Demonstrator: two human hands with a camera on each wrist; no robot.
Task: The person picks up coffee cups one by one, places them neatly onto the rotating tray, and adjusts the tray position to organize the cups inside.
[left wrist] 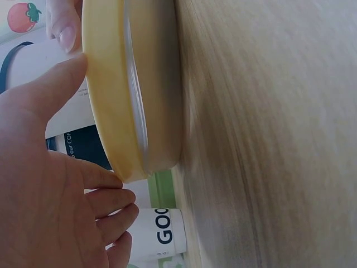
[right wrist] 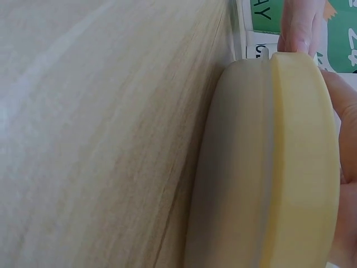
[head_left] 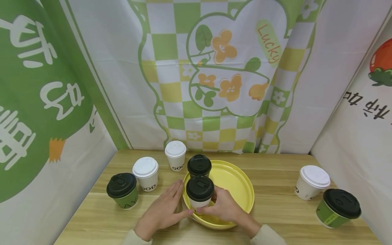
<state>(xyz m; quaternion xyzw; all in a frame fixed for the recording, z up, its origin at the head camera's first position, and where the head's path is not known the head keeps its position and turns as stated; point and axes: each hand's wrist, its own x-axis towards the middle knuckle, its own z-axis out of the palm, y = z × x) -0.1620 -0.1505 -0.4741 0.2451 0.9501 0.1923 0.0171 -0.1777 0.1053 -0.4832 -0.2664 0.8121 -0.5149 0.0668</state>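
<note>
"Head view first: where is my cup, and how do I have it?"

"Your black-lidded white cup [head_left: 200, 190] is at about eight o'clock on the yellow tray [head_left: 234, 183], just nearer you than the second black-lidded cup [head_left: 199, 164]. Whether its base bears on the tray, I cannot tell. Your right hand [head_left: 225, 206] grips it low, fingers round the wall at three o'clock, thumb at six. Your left hand [head_left: 163, 208] holds nothing; its fingers lie nearly straight at the tray's nine o'clock edge."

"How will it handle?"

"Like paper, I'd judge: light, a little slick, and likely to dent if you squeeze. Take it round the wall below the lid; a lid might pop off."

"And the left wrist view?"

"Your left thumb and index fingertip touch the tray's rim, grasping nothing. A white cup lettered GOO [left wrist: 159, 234] shows at six o'clock in that frame."

"Right wrist?"

"The tray's side hides most of your right hand, at three o'clock, so its grip cannot be told from there. Bare worktop [right wrist: 95, 139] spreads toward nine. The tray looks stiff; steady it by the rim."
</note>
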